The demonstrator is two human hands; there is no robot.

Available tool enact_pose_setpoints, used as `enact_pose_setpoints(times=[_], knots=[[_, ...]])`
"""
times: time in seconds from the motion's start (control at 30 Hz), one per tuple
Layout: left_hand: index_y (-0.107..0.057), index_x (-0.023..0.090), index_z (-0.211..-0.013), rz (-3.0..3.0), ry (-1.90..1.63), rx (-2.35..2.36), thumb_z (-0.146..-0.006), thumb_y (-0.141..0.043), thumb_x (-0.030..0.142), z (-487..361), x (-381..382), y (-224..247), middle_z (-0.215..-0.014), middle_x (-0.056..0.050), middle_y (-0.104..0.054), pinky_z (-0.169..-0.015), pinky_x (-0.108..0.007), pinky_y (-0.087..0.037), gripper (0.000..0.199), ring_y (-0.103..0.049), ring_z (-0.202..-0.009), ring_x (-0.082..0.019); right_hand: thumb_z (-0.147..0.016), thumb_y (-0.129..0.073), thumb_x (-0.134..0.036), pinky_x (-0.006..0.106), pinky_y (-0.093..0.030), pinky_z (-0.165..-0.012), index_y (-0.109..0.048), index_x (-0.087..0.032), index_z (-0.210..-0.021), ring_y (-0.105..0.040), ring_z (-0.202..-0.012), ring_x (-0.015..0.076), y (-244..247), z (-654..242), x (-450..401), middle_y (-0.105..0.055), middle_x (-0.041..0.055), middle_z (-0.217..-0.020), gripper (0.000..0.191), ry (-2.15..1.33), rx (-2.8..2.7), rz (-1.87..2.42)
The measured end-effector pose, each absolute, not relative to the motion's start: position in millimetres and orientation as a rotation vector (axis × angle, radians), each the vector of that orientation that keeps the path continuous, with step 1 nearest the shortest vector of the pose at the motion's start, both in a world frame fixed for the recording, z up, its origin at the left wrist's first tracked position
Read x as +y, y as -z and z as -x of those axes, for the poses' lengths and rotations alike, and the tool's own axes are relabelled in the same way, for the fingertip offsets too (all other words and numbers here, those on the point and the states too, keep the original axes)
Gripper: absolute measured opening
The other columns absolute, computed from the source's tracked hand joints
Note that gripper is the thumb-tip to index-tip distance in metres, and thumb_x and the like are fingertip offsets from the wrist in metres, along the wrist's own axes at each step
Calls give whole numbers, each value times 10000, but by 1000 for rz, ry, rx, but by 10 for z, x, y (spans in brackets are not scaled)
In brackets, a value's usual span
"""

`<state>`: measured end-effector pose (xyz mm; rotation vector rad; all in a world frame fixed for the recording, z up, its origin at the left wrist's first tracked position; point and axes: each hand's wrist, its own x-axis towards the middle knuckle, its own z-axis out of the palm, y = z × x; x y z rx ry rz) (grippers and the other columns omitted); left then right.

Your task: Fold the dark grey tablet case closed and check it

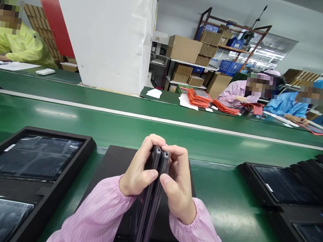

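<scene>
Left hand (137, 176) and right hand (180, 190) pinch two upright slabs (153, 212), not laid down. Lower left, panels (35, 154) sit in a tray (63, 187).

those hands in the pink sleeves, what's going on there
The left hand and right hand are holding two thin dark devices upright on edge, side by side, above a black board on the green bench. Black trays with flat screens in them lie to the left, and more are on the right. Across the bench, other people sit at work, some near a stack of red sleeves.
</scene>
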<state>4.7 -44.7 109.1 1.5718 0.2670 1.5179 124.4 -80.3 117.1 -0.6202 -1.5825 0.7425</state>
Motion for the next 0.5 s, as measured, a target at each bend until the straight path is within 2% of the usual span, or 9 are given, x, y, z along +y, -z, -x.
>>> enact_pose_setpoints(times=[0.27,0.5], knots=[[-523,244,-1037,-1589,-1532,341,-774,-615,635,-63,-471,-1082,-984,-27,-434,-681,-346,-413,480,-453,-811,-196,-888,-554,-379,389,-433,-804,-512,-317,-1202,-453,-854,204,-1201,-1232,-844,-479,17,-993,322,-761,-1558,609],[-537,241,-988,-1641,-1590,414,-822,-575,614,-77,-511,-1127,-968,-34,-479,-767,-403,-438,410,-480,-859,-228,-900,-522,-324,379,-447,-794,-513,-310,-1193,-470,-871,203,-1209,-1228,-879,-486,22,-1017,293,-723,-1554,624]])
